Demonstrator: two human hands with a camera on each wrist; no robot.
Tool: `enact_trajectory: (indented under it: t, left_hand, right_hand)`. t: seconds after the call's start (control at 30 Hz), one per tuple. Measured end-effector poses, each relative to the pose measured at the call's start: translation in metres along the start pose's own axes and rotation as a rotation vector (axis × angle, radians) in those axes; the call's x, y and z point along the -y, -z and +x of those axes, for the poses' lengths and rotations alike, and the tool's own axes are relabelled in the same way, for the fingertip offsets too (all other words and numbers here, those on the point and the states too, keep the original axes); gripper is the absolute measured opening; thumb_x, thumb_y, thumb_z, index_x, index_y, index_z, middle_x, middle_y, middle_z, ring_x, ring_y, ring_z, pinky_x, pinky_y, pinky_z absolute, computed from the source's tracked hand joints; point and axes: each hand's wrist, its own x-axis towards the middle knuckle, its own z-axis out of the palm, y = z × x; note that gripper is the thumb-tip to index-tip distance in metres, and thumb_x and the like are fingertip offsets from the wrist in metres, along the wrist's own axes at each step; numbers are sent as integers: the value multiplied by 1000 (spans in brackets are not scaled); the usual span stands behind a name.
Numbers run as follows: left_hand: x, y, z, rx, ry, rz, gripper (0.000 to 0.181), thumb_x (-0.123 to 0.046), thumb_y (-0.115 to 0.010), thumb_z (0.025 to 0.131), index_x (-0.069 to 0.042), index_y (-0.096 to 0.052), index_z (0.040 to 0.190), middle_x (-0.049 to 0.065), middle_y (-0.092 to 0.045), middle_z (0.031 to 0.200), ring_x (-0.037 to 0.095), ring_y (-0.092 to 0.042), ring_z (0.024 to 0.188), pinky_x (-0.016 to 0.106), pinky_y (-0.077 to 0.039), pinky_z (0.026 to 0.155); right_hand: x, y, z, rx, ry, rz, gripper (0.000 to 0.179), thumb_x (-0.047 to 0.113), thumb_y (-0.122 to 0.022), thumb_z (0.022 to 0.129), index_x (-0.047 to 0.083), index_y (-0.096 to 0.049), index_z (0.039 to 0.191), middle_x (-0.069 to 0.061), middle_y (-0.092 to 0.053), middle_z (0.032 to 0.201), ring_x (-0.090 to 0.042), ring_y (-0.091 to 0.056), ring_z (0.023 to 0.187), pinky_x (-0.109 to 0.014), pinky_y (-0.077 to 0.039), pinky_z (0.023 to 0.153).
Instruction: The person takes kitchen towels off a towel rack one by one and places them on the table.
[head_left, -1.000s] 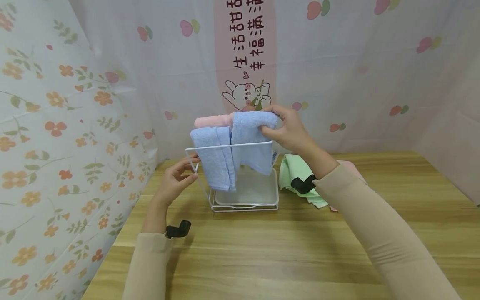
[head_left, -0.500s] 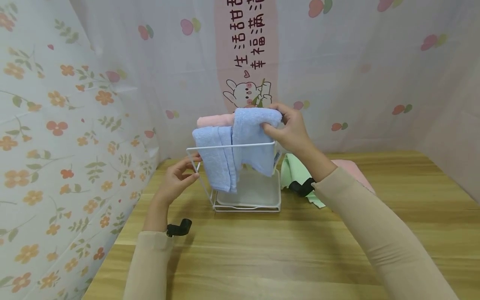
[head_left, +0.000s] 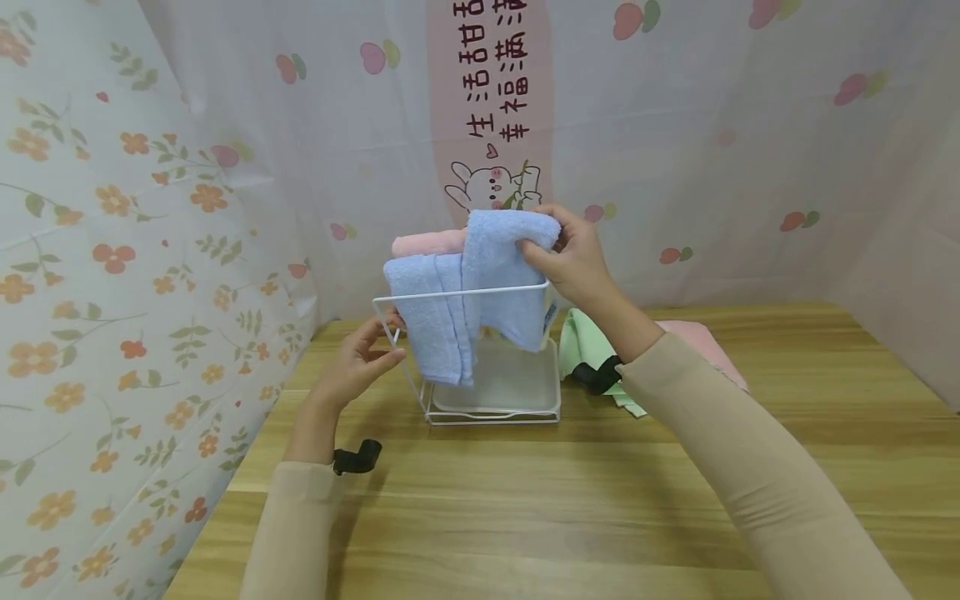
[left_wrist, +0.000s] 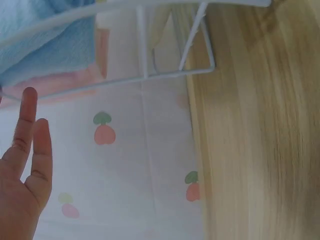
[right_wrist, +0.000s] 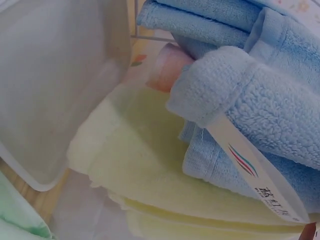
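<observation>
A white wire rack stands on the table, draped with towels. My right hand pinches the top right corner of a light blue towel that hangs over the rack's right half. In the right wrist view this towel's white label strip shows, with a pale yellow cloth behind it. Another folded blue towel hangs at the left, in front of a pink towel. At the rack's left front post, my left hand holds the frame between thumb and fingers.
A whitish tray sits in the rack's base. On the wooden table, a green cloth and a pink cloth lie to the right, partly behind my right arm. Patterned curtains stand behind and at the left.
My right hand has raised the top of the right blue towel slightly. The left hand stays at the rack's post, its thumb shifted a little to the right.
</observation>
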Motion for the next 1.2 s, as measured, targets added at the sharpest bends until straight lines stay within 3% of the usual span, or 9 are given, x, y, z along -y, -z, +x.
enact_trajectory:
  t: [0.1,0.17,0.3,0.37,0.47,0.7,0.77,1.07,1.2]
  left_hand:
    - [-2,1,2,26,14,9,29,-2,-63,95,-1,-54,122,14,-33,160,33,-33,146,41,-50,100]
    - [-3,1,2,28,9,11,31,-1,-64,94,0,-55,123,14,-33,160,36,-39,141,40,-51,99]
    - [-5,3,1,35,-1,25,36,1,-65,92,3,-55,127,14,-35,159,24,-53,121,35,-52,95]
    - [-6,3,2,35,-1,33,38,1,-66,92,2,-56,128,14,-37,158,17,-54,115,38,-52,95]
    - [-7,3,3,32,4,45,40,0,-68,90,1,-56,128,14,-38,157,16,-53,115,46,-50,96]
    - [-8,3,4,21,10,47,41,-1,-71,88,-1,-58,127,14,-41,154,44,-52,118,53,-48,96]
    - [-7,3,4,17,15,48,41,-1,-71,88,-2,-57,127,13,-41,154,45,-52,118,54,-48,96]
    - [-7,3,5,10,17,49,40,-1,-73,87,-2,-59,124,11,-43,151,41,-51,116,57,-46,95]
    - [-8,4,6,12,18,61,40,0,-74,86,-1,-59,123,10,-43,150,32,-51,114,54,-47,95]
  right_hand:
    - [1,1,0,-3,-1,-12,20,-1,-64,85,-7,-62,105,6,-63,91,-9,-57,79,-19,-54,68]
    - [2,2,0,-6,-1,-24,22,0,-65,85,-8,-62,106,7,-64,92,-9,-57,81,-19,-54,69]
    - [5,4,0,-26,13,7,22,0,-65,85,-5,-64,106,7,-65,95,-10,-58,83,-20,-55,71]
    - [7,6,1,-35,36,52,20,-1,-64,84,0,-66,104,6,-66,94,-11,-58,83,-20,-55,71]
    - [13,8,3,-47,76,94,21,-3,-64,83,8,-68,101,5,-67,94,-11,-58,82,-20,-55,72]
    - [24,12,4,-108,97,146,23,-3,-65,82,16,-68,96,0,-65,92,-12,-57,79,-20,-54,67]
    - [25,12,4,-112,98,156,23,-3,-65,83,16,-68,96,0,-65,93,-12,-58,80,-21,-54,68]
    - [25,14,1,-140,105,188,25,-6,-65,82,15,-68,95,0,-65,92,-12,-59,79,-21,-56,69]
    - [27,16,0,-162,122,213,24,-6,-64,81,13,-67,94,0,-66,90,-12,-61,79,-21,-57,69]
